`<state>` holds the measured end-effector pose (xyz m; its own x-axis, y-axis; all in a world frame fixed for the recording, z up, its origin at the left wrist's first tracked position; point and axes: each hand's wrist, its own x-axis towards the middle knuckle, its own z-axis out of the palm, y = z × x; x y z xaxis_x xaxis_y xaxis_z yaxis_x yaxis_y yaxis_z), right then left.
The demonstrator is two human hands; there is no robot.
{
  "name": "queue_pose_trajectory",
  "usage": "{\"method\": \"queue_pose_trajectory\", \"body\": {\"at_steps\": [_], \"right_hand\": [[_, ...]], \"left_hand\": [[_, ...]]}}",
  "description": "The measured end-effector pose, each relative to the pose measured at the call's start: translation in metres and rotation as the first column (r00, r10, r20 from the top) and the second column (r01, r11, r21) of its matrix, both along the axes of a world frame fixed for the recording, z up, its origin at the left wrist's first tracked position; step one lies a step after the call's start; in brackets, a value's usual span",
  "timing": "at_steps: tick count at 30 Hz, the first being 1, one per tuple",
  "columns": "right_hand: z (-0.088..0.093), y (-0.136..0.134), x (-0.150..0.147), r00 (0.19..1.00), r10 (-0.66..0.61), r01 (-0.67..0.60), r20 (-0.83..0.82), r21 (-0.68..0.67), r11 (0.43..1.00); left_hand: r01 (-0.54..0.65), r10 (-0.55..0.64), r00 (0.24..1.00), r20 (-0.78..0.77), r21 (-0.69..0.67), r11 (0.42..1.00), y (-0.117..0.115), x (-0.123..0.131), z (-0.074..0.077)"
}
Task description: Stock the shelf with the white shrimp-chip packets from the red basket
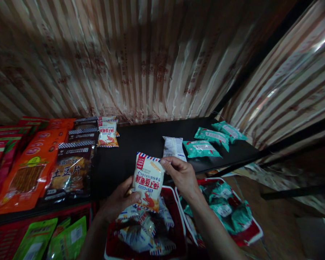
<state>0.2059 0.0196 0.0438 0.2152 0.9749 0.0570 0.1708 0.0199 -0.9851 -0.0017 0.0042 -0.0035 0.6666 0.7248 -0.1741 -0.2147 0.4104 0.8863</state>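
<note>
Between my two hands is a white snack bag (147, 180) with blue and red print, held upright with its printed front toward me. My left hand (121, 198) grips its lower left side, thumb across the front. At the top right corner, my right hand (180, 175) pinches the bag. Below it, a red basket (182, 231) with a white rim holds several bags of the same kind (141, 234). A similar bag (108, 133) stands on the black shelf (141, 139) at the back left. Another white bag (174, 148) lies back side up just beyond my right hand.
Teal bags (203, 149) lie on the shelf's right part. Dark potato-chip bags (72, 169), orange packets (29, 177) and red packets (2, 162) fill its left. A second basket (256, 231) holds teal bags; green packets (35, 238) sit lower left. A dark metal post (241, 79) slants at right.
</note>
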Motion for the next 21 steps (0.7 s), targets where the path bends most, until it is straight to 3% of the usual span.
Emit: {"method": "queue_pose_trajectory", "body": {"at_steps": [5,21], "right_hand": [[-0.003,0.001,0.000,0.999,-0.006,0.005,-0.046,-0.013,1.000],[-0.005,0.002,-0.012,0.998,0.027,-0.029,-0.061,-0.031,0.999]], "left_hand": [[-0.018,0.018,0.999,0.027,-0.015,1.000,-0.001,-0.001,0.004],[-0.153,0.156,0.987,0.028,-0.106,0.983,0.000,-0.002,-0.005]]}}
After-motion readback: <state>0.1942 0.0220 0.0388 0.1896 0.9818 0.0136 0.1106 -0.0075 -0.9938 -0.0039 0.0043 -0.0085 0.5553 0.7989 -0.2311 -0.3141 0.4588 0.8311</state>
